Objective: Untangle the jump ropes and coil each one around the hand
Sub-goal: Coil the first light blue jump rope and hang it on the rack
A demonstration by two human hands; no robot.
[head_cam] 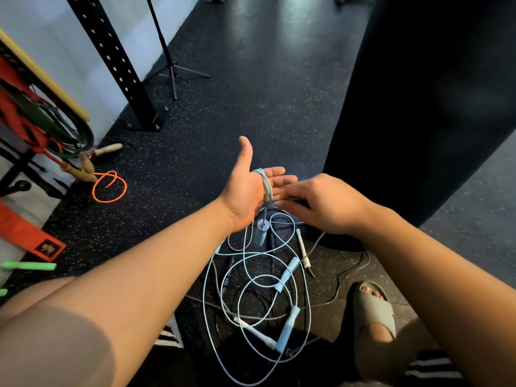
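My left hand is held out flat, palm up, thumb raised. A light blue jump rope is looped round its palm, and one blue handle hangs just below the wrist. My right hand reaches in from the right, its fingers pinching the blue rope beside the left fingertips. The rest of that rope lies in loose loops on the floor below, tangled with a grey rope and a black one. Another blue handle and white handles lie in the pile.
A large black punching bag stands at the right. A black perforated rack post and a tripod stand at the back left. An orange rope and wooden handles lie at the left. My foot in a grey slide is beside the pile.
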